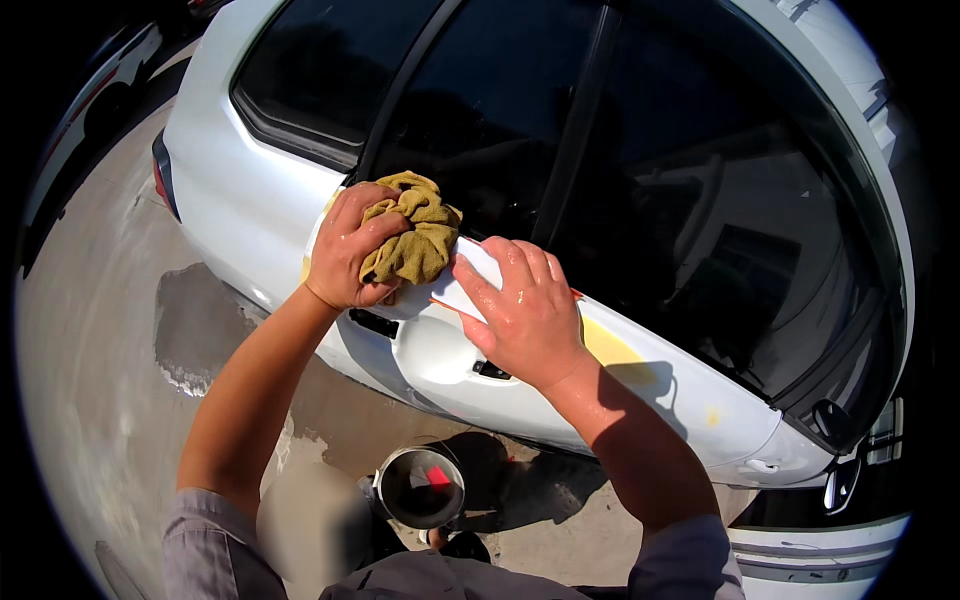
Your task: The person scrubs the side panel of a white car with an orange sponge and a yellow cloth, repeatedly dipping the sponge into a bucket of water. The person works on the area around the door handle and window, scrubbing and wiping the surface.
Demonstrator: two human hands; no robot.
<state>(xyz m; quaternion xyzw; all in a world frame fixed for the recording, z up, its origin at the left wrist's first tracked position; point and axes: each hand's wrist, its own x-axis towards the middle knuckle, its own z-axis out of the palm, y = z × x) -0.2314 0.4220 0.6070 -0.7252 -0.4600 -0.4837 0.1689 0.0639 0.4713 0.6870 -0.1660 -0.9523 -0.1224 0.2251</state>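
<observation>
My left hand (346, 251) grips a crumpled mustard-yellow cloth (416, 232) just below the rear side window of a white car. Its palm side is hidden. My right hand (525, 307), wet with drops, presses a flat white block (480, 274) with a reddish edge against the upper part of the car door (435, 349). The block's underside is hidden. To the right of that hand, a smooth yellow patch (611, 349) shows in the white paint. Below the hands, the door's handle recess has two dark openings, and no handle shows there.
A bucket (382, 491) of dark liquid with a red piece (438, 477) in it stands by my feet. Wet patches (199, 322) darken the concrete ground. The side mirror (841, 484) juts out at the right. Another white vehicle (82, 112) is at the far left.
</observation>
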